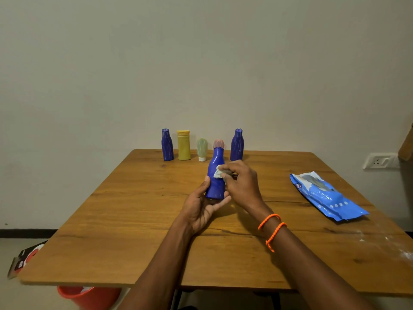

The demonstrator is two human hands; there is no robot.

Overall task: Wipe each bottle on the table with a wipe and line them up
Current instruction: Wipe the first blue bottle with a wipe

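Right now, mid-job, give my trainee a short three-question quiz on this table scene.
1. True or false: the wipe is pressed against the held blue bottle by the right hand.
2. How many bottles stand in the row at the table's far edge? A) three B) five C) seven
3. Fill in: the blue wipes pack lies to the person's ____.

Key: 1 true. 2 B: blue, yellow, pale green, pink-topped, blue. 3 right. The left hand holds the bottle's base.
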